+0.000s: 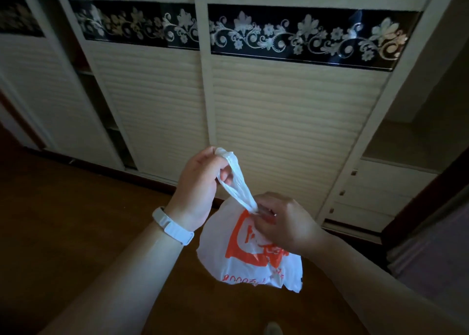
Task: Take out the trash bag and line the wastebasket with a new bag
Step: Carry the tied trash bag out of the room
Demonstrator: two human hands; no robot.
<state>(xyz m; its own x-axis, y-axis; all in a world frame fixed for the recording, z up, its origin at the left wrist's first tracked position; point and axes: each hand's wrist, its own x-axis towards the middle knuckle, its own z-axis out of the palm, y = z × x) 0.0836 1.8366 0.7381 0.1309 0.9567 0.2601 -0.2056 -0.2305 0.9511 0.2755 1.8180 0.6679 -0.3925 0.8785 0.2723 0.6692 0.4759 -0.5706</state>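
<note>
A white plastic trash bag [243, 256] with orange print hangs in the air in front of me, full and bulging. My left hand [200, 182], with a white band on its wrist, grips the bag's twisted handles and pulls them up and to the left. My right hand [281, 223] pinches the neck of the bag where the handles gather. No wastebasket is in view.
A cream wardrobe [279, 121] with ribbed sliding doors and a black floral band stands straight ahead. Open shelves and drawers [380, 190] are at its right end. Dark wooden floor [76, 220] lies below. A purple surface [439, 246] shows at the right edge.
</note>
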